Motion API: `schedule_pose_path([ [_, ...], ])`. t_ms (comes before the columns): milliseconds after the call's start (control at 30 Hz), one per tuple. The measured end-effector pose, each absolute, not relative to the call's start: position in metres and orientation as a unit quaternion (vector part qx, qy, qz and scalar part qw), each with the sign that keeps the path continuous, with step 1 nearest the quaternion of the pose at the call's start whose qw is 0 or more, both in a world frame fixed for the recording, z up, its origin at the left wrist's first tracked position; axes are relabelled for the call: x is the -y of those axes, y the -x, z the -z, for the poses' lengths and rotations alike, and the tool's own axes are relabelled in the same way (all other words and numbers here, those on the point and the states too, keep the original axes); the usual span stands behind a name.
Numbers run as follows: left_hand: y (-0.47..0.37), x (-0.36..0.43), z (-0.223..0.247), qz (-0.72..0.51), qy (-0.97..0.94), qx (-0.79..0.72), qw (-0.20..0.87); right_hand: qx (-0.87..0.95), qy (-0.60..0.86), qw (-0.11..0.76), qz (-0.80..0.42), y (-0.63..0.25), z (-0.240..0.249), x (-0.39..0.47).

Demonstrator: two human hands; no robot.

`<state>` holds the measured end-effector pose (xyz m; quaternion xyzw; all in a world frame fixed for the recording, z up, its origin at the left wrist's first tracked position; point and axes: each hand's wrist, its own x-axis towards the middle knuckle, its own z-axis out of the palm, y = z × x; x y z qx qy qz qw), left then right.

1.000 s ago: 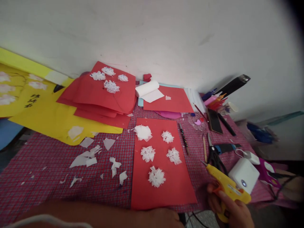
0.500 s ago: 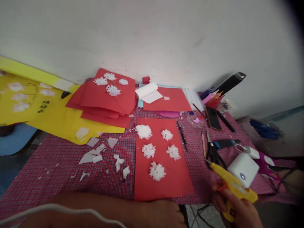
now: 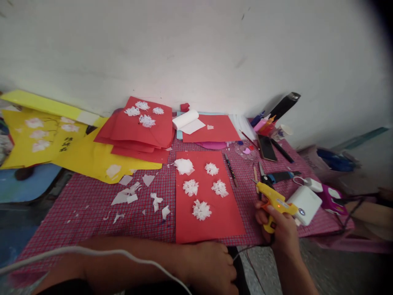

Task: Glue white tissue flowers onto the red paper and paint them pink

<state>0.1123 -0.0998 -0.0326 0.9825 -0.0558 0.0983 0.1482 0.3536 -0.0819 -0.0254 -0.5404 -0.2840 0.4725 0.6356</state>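
Pointing left, yellow glue gun, orange trigger

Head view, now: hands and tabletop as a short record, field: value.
left hand: curled near the close edge of the red sheet; palm hidden
right hand: holds yellow glue gun
on red sheet: four ruffled paper flowers, one flatter white paper piece
left of sheet: paper scraps
right of sheet: pen, phone
cloth: checked
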Motion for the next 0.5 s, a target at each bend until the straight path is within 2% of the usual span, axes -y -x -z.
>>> schedule_pose_path([
  [367, -0.1119, 0.1026, 0.0404, -0.129, -0.982, 0.047, 0.131, 0.316, 0.538, 0.632, -0.460, -0.3533, 0.0341, 0.0799],
  [500, -0.1136, 0.1028, 0.0428, -0.126, -0.982, 0.047, 0.132, 0.333, 0.557, 0.605, -0.461, -0.3490, 0.0284, 0.0827],
])
